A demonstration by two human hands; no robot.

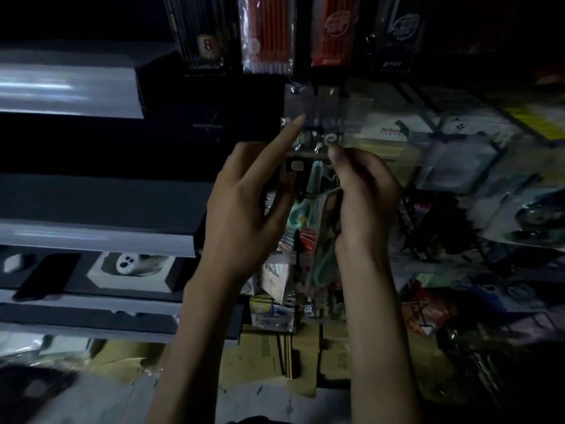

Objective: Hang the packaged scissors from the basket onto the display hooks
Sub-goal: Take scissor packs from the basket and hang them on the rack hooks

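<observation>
The scene is dim. My right hand (365,197) grips a clear packet of green-handled scissors (324,240) by its upper edge, holding it upright in front of the display rack. The packet's top sits near a dark hook (318,130) where another scissors packet (301,209) with mint handles hangs behind my hands. My left hand (244,209) is raised beside it, index finger stretched up toward the hook area, the other fingers loosely bent and holding nothing. The basket is not in view.
Packs of pens (269,35) hang in a row above. White shelf edges (70,90) run along the left, with boxed items (131,270) below. More hanging packets (458,160) fill the wire rack at right. Cardboard boxes (275,353) sit on the floor.
</observation>
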